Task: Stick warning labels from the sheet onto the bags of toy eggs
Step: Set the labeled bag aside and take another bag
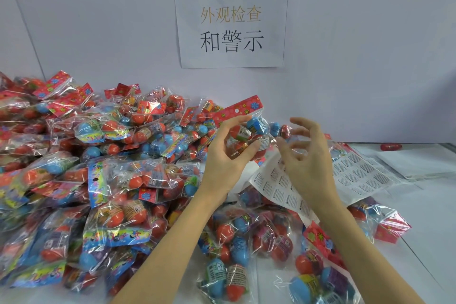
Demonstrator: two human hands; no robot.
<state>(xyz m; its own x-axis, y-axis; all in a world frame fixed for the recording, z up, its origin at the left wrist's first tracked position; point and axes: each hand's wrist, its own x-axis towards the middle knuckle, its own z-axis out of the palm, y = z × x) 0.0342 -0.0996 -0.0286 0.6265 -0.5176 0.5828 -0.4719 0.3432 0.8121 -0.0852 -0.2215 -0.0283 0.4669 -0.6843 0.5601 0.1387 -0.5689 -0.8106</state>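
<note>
Left hand (225, 155) holds clear bag (249, 131) of red, blue eggs, red header.

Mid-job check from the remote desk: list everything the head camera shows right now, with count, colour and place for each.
Held bag of toy eggs: one, clear with red flowered header, raised at centre; a white warning label shows on it.
Piled bags: too many to count, clear with red and blue eggs, heaped on the left and centre and spread in front.
Label sheet: one, white with black print, lying on bags under the right hand.
More label sheets: white, on the table to the right; count unclear.
Paper sign: one, white with printed characters, on the wall.
Red object: one, far right on the table.
Table: white.
Left hand: grips the held bag.
Right hand: fingers loosely curled, beside the bag, holding nothing visible.
</note>
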